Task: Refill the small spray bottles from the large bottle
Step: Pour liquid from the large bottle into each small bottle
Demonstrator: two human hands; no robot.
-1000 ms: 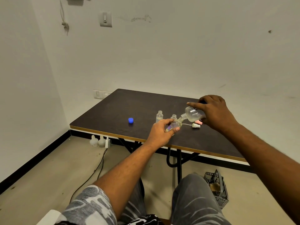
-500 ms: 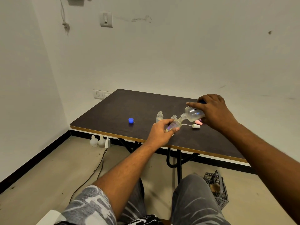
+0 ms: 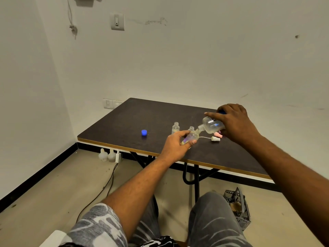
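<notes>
Two uncapped bottles (image 3: 175, 128), blue cap (image 3: 144, 132), spray heads (image 3: 215, 138) nearby; left grip (image 3: 175, 145) clasps small bottle (image 3: 191, 137), right grip (image 3: 235, 122) holds large bottle (image 3: 211, 124).

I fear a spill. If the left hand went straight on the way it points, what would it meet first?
Most likely the large bottle, tipped with its neck at the mouth of the small bottle the left hand holds. The open bottle standing just behind might come first; depth is unclear.
</notes>
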